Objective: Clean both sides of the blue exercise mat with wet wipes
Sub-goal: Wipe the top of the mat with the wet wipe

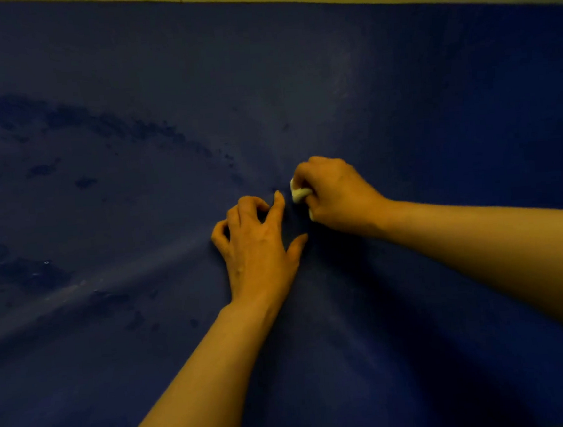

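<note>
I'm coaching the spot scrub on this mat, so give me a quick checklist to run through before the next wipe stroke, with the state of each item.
1. Wet wipe in grip: ok, right hand holds it bunched.
2. Wipe touching blue mat: ok, pressed down on it.
3. Mat braced: ok, left hand presses beside the spot, fingertips down.
4. Mat flat: not ok, creases radiate from the hands.
5. Wipe still moist: cannot tell.
6. Left part wiped: ok, damp patches show.
</note>
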A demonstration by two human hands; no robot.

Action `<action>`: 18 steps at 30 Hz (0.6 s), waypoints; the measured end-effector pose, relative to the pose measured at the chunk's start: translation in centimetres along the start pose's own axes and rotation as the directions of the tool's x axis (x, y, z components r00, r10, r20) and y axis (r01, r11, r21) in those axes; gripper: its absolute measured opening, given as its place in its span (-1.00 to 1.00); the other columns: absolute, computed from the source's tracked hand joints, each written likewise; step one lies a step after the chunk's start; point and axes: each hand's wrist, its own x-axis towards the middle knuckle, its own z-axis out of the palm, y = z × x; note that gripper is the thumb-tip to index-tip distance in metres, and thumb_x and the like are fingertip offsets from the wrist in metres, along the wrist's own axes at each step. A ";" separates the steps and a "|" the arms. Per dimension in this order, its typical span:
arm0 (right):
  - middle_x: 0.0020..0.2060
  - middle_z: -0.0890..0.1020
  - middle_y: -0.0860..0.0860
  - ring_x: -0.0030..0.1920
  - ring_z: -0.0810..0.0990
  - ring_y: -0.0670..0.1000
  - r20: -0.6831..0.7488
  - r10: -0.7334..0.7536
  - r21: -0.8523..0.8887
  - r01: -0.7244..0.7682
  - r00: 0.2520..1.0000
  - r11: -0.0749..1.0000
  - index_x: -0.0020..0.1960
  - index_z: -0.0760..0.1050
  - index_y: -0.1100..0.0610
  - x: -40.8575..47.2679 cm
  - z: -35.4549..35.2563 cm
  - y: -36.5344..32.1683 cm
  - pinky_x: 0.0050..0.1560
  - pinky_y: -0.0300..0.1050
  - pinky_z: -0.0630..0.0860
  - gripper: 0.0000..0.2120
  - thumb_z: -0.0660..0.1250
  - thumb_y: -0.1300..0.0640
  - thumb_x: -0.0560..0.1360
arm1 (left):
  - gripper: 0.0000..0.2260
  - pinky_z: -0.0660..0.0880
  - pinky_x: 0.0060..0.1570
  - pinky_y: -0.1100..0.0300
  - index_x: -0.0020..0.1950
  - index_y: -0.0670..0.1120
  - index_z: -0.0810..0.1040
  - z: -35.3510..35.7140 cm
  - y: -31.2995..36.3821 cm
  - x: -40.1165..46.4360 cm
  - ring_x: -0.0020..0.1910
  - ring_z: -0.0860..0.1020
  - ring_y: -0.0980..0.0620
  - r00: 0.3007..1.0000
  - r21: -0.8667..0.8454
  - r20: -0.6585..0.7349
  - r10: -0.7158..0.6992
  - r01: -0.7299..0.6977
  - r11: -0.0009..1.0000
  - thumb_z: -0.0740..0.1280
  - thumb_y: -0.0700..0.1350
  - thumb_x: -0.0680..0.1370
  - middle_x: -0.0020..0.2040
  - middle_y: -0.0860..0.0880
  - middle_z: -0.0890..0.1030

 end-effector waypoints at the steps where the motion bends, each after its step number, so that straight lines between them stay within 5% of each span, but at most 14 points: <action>1: 0.00 0.57 0.08 -0.02 0.55 0.09 0.001 0.005 0.001 -0.005 1.000 1.000 -0.07 0.53 0.12 0.6 -0.5 0.5 -0.06 -0.06 0.50 -0.83 0.30 0.30 0.39 | -0.41 0.18 0.21 -0.04 0.38 -0.03 0.48 0.1 0.0 0.1 0.19 0.39 -0.13 1.000 -0.007 -0.008 -0.001 0.001 1.000 0.49 0.11 0.40 0.16 -0.12 0.43; 8: 0.02 0.59 0.14 0.03 0.54 0.17 -0.221 0.295 -0.067 -0.317 0.929 0.946 -0.05 0.51 0.17 4.6 -5.3 4.7 -0.14 -0.13 0.38 -0.85 0.35 0.31 0.39 | -0.71 0.17 0.30 -0.14 -0.12 -0.10 0.65 -2.3 -1.4 5.6 0.41 0.33 -0.18 0.985 0.042 -0.025 0.171 -0.169 0.985 0.59 0.00 0.29 0.38 -0.15 0.43; 11: 0.02 0.55 0.16 0.01 0.52 0.19 -0.193 0.146 -0.068 -0.162 0.970 0.984 -0.04 0.48 0.18 3.5 -2.6 1.2 -0.06 -0.03 0.41 -0.89 0.28 0.26 0.44 | -0.39 -0.05 0.45 -0.15 0.17 -0.14 0.53 -3.8 -1.8 9.1 0.55 0.04 -0.09 0.939 0.166 0.203 0.278 -0.312 0.935 0.53 0.20 0.29 0.54 -0.13 0.17; 14: 0.00 0.53 0.15 0.00 0.51 0.17 -0.069 -0.017 -0.036 0.015 0.997 0.999 -0.04 0.47 0.17 2.5 -0.6 -1.0 -0.01 0.03 0.46 -0.91 0.27 0.24 0.45 | 0.11 -0.21 0.46 -0.24 0.55 -0.17 0.05 -4.8 -2.1 11.8 0.56 -0.22 -0.06 0.878 0.291 0.422 0.224 -0.365 0.884 0.45 0.37 0.24 0.59 -0.11 -0.17; 18: 0.02 0.58 0.12 0.02 0.55 0.15 -0.177 0.125 -0.007 -0.128 0.976 0.992 -0.06 0.52 0.15 5.4 -3.2 2.4 -0.02 -0.05 0.49 -0.84 0.34 0.30 0.37 | 0.30 -0.27 0.43 -0.30 0.56 -0.15 -0.28 -5.6 -2.7 14.3 0.53 -0.31 -0.05 0.824 0.346 0.540 0.174 -0.406 0.846 0.42 0.45 0.18 0.56 -0.12 -0.31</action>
